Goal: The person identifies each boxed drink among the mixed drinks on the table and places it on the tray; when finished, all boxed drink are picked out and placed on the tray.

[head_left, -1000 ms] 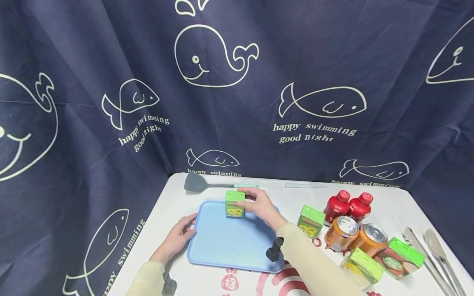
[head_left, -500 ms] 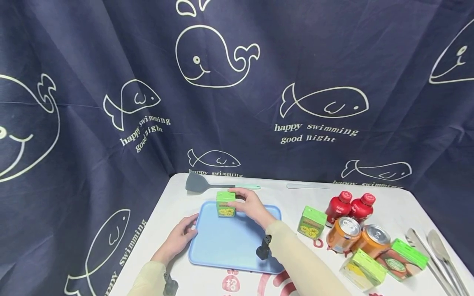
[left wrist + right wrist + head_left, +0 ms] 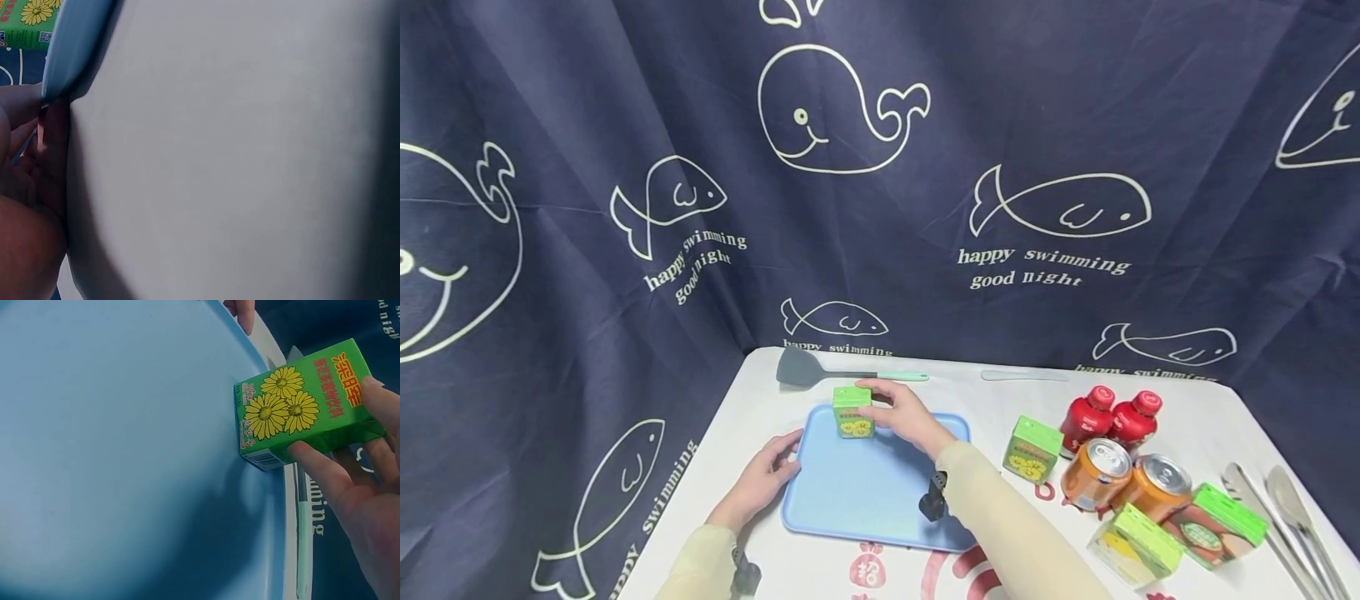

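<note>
My right hand (image 3: pixel 901 414) holds a green drink carton (image 3: pixel 290 403) with yellow flowers on its front, thumb and fingers around its upper part. The carton stands upright at the far left part of the light blue tray (image 3: pixel 865 492), its lower end right at the tray surface in the right wrist view. At the tray's left edge, my left hand (image 3: pixel 763 477) holds the rim, with fingers on both sides of it in the left wrist view. A second carton with the same flower print (image 3: pixel 1032 450) stands on the table right of the tray.
Two red bottles (image 3: pixel 1086 421), two orange cans (image 3: pixel 1096 475), a yellow-green carton (image 3: pixel 1137 546) and a green-and-brown carton (image 3: pixel 1213 525) cluster at right. Metal utensils (image 3: pixel 1292 508) lie beyond them. Behind the tray are a spatula (image 3: pixel 801 369) and a pale flat utensil (image 3: pixel 1022 376).
My right hand has moved left along the tray's far side with the drink carton, slowing in the last half second. The left hand has stayed at the tray's left edge.
</note>
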`<act>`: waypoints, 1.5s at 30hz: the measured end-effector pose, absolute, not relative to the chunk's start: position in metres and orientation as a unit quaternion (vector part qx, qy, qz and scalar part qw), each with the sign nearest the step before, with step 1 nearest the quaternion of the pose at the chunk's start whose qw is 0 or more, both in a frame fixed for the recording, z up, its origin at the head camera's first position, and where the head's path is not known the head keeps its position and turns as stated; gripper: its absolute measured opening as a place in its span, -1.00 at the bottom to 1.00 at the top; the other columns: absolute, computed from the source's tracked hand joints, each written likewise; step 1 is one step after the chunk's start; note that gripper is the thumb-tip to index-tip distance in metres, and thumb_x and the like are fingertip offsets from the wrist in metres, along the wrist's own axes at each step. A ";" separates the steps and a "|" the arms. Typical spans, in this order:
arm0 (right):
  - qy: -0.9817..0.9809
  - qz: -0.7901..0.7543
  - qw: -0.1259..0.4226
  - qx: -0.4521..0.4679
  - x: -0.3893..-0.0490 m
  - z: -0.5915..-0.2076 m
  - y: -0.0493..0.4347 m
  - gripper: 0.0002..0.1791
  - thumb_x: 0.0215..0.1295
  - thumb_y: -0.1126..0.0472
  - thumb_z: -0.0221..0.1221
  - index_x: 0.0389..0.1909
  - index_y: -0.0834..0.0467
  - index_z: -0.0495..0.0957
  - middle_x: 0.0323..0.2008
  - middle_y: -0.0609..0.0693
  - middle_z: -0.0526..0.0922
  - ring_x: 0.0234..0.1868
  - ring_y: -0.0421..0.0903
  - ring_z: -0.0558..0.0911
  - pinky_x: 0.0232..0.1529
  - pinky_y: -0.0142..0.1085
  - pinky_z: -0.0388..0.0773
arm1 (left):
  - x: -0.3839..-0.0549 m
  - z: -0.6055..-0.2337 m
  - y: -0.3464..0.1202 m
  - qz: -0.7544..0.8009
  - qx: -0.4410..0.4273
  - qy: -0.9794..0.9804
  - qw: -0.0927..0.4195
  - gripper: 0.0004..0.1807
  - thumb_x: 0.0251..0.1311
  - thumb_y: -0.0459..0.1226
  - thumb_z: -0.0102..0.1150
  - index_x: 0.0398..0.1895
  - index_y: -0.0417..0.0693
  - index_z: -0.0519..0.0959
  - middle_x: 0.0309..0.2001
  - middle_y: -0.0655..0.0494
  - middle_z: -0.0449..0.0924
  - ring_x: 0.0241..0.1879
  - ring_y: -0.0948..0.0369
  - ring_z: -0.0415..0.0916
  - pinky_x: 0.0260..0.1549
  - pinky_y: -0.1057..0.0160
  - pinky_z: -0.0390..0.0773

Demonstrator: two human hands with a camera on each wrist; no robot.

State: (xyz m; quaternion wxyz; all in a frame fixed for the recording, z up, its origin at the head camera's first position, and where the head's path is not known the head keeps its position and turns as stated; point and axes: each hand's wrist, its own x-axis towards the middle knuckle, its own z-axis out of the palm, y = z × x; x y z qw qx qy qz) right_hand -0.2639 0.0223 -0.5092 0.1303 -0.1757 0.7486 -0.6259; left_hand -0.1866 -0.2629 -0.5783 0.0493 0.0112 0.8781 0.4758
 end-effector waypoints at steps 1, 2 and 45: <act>0.750 -0.624 0.130 -0.179 -0.264 -0.509 0.022 -0.49 0.43 0.27 0.33 0.37 0.19 0.54 0.27 0.17 0.60 0.39 0.22 0.47 0.11 -0.04 0.64 | -0.187 -0.578 -0.263 0.477 0.008 0.877 0.051 -0.40 0.44 -0.35 0.21 0.53 -0.02 0.40 0.10 0.16 0.53 -0.05 0.19 0.45 0.27 -0.05 0.40; 0.753 -0.620 0.129 -0.182 -0.264 -0.509 0.022 -0.48 0.44 0.27 0.33 0.38 0.19 0.53 0.28 0.16 0.60 0.40 0.21 0.47 0.12 -0.05 0.64 | -0.187 -0.578 -0.263 0.475 0.012 0.879 0.049 -0.40 0.44 -0.36 0.21 0.53 -0.04 0.40 0.11 0.14 0.53 -0.05 0.19 0.45 0.26 -0.06 0.40; 0.752 -0.574 0.107 -0.306 -0.241 -0.476 0.117 -0.35 0.39 0.29 0.37 0.45 0.27 0.42 0.43 0.20 0.43 0.39 0.31 0.44 0.30 0.14 0.46 | -0.185 -0.580 -0.261 0.473 0.008 0.880 0.048 -0.40 0.43 -0.37 0.21 0.52 -0.06 0.40 0.07 0.15 0.52 -0.08 0.19 0.43 0.18 0.00 0.45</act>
